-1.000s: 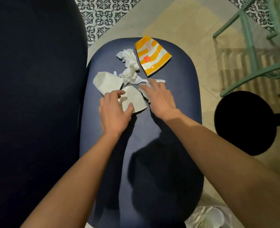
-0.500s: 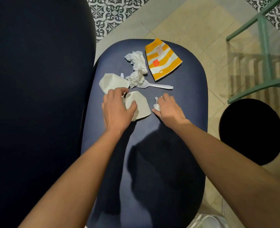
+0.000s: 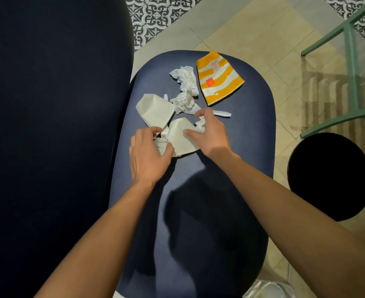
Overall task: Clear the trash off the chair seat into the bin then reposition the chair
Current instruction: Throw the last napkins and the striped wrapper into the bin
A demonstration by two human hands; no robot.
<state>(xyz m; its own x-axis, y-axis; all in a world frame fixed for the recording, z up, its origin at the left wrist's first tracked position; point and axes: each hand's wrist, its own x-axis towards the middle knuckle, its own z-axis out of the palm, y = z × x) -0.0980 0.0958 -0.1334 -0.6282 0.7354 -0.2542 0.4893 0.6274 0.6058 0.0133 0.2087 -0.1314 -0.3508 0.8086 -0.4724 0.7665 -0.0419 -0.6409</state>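
Gathering trash on the chair seat [image 3: 241,147]

My left hand [image 3: 149,155] clutches a crumpled napkin, my right hand [image 3: 209,134] another — the flattened paper cup [image 3: 181,136] lies between them, touching both.

I read only a red square with a yellow "M" on the orange-striped flattened cup [image 3: 219,78]; its other print was illegible.
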